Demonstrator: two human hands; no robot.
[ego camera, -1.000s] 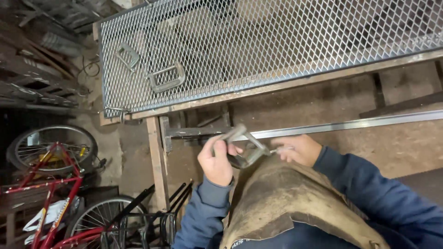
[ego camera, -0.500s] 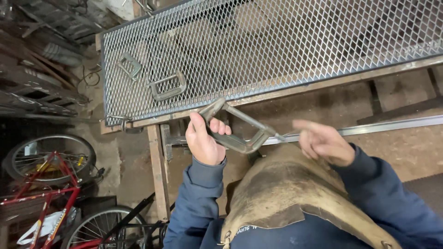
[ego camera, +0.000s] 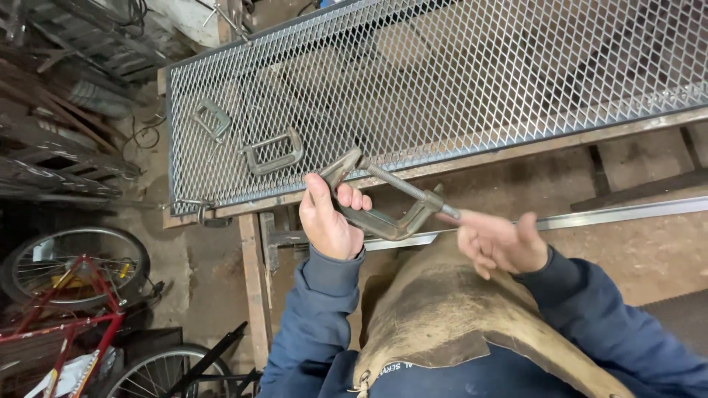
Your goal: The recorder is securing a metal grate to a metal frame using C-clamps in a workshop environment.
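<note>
From my head view, my left hand (ego camera: 330,221) is clenched around the frame of a large rusty C-clamp (ego camera: 383,210), its grip wrapped on the end nearer the fixed jaw, with the thumb up along the spine toward twelve o'clock. The clamp is held in the air just in front of the near edge of the mesh panel (ego camera: 442,81), not resting on anything that I can make out. Its long axis, the threaded screw (ego camera: 402,186), runs from about ten o'clock down to four o'clock, so the screw's handle end points straight at my right hand (ego camera: 498,242). That hand lies at roughly four o'clock from the left grip and just beside the screw tip; its fingers are loosely curled and blurred, so I think the fingertips touch the end of the screw, but I cannot tell for certain whether they pinch it or merely brush it. The left hand is plainly the one carrying the clamp's weight; the right is the nearer one to the turning end. Two smaller clamps (ego camera: 274,151) lie flat on the mesh at about ten o'clock from the left hand, well apart from it. A bright metal bar (ego camera: 627,212) runs along the bench at three o'clock, below the panel's edge, and a leather apron (ego camera: 442,309) covers my lap at six o'clock.
</note>
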